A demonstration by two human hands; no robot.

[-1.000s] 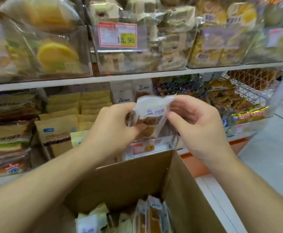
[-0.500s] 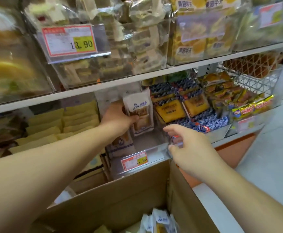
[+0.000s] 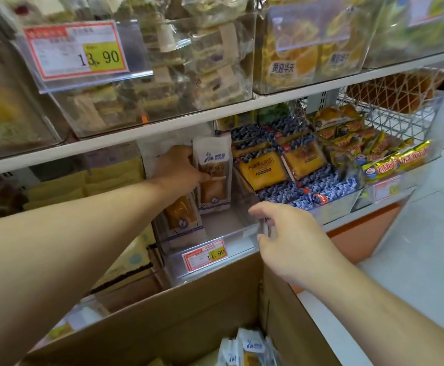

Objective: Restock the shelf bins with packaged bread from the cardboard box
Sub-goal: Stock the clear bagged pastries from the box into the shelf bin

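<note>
My left hand (image 3: 178,169) reaches into a clear plastic shelf bin (image 3: 210,241) on the lower shelf and grips a white bread packet (image 3: 213,175), holding it upright at the back of the bin. A second bread packet (image 3: 182,220) leans in the bin in front of it. My right hand (image 3: 286,233) holds the bin's front right corner with curled fingers. The open cardboard box (image 3: 178,310) stands below the bin, with several more white bread packets (image 3: 249,350) inside at the bottom of the view.
To the right, a bin of blue and yellow packets (image 3: 281,167) and a wire basket of gold-wrapped snacks (image 3: 389,159). Upper shelf (image 3: 242,107) carries clear bins with a 13.90 price tag (image 3: 75,52). An 11.90 tag (image 3: 205,254) hangs on the bin's front. Grey floor lies right.
Both hands first held the packet above the box. My left hand then carried it into the bin and stood it up, while my right hand let go and moved to the bin's front corner.
</note>
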